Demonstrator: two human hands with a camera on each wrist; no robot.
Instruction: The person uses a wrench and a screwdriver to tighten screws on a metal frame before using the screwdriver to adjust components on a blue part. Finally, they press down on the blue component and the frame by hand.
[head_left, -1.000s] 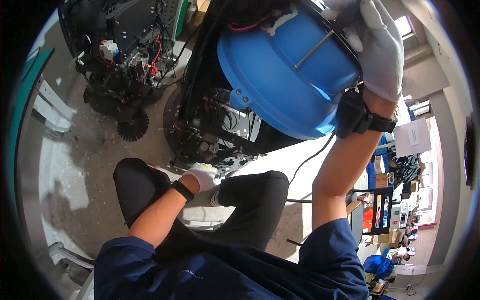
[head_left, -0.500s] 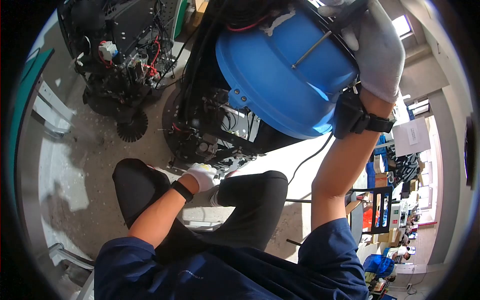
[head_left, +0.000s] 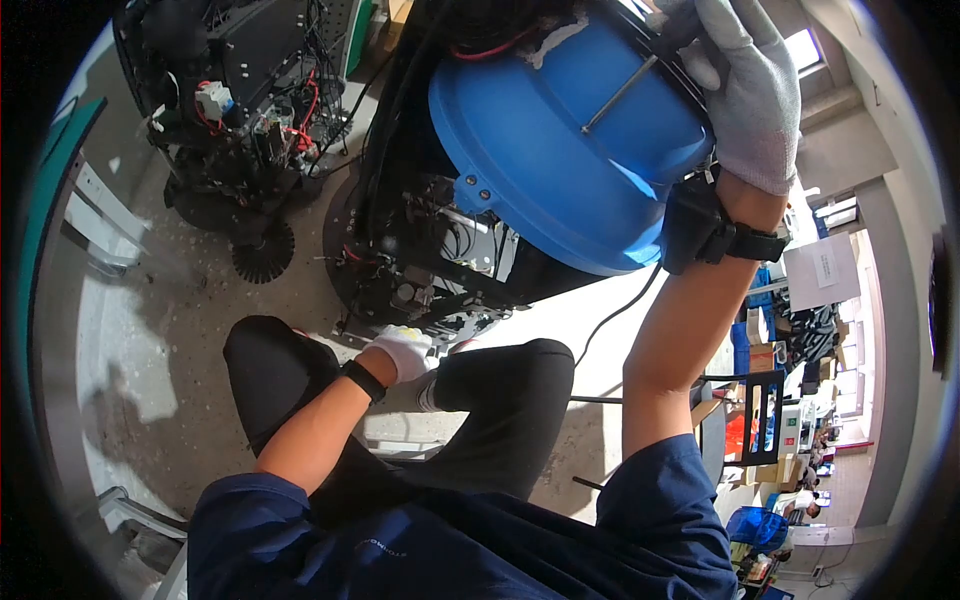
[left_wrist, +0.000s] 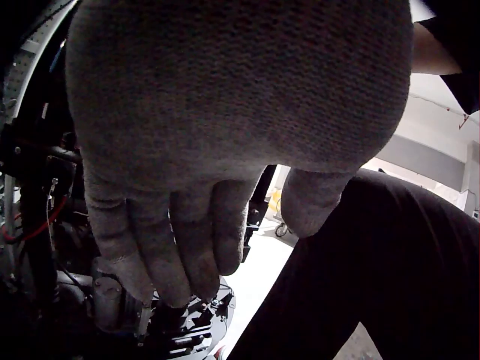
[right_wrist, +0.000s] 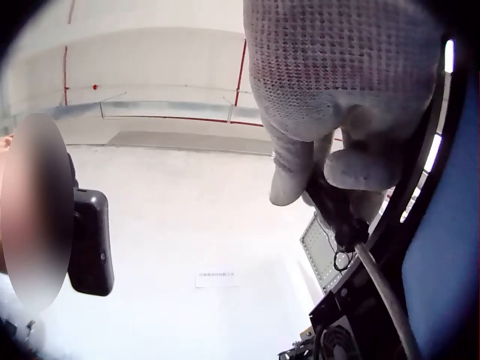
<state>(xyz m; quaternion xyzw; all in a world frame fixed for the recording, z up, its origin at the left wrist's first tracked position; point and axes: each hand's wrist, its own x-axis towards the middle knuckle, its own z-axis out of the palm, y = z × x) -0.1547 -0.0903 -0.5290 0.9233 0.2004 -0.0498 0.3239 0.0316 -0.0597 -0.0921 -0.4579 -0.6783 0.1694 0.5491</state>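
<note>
My gloved right hand (head_left: 750, 95) is raised at the upper right of the head view, beside a blue plastic tank (head_left: 560, 150). Its fingers and thumb grip the black handle of a screwdriver (head_left: 620, 95), whose long metal shaft slants down across the tank's blue face. In the right wrist view the handle (right_wrist: 337, 214) shows between the fingertips and thumb, close to the machine's black frame. My gloved left hand (head_left: 403, 353) is low between the knees, near the machine's base (head_left: 420, 290). Its fingers (left_wrist: 191, 247) hang down loosely, overlapping black parts in the left wrist view.
A second black machine (head_left: 240, 100) with exposed wiring stands at the upper left, a round brush (head_left: 263, 252) beneath it. A black cable (head_left: 620, 315) runs down from the tank. On the right are a black chair (head_left: 765, 420) and cluttered shelves.
My right hand has turned slightly about the screwdriver's handle, and its fingers look more extended. Shaft and tank have shifted a little left in view. The left hand stays almost still.
</note>
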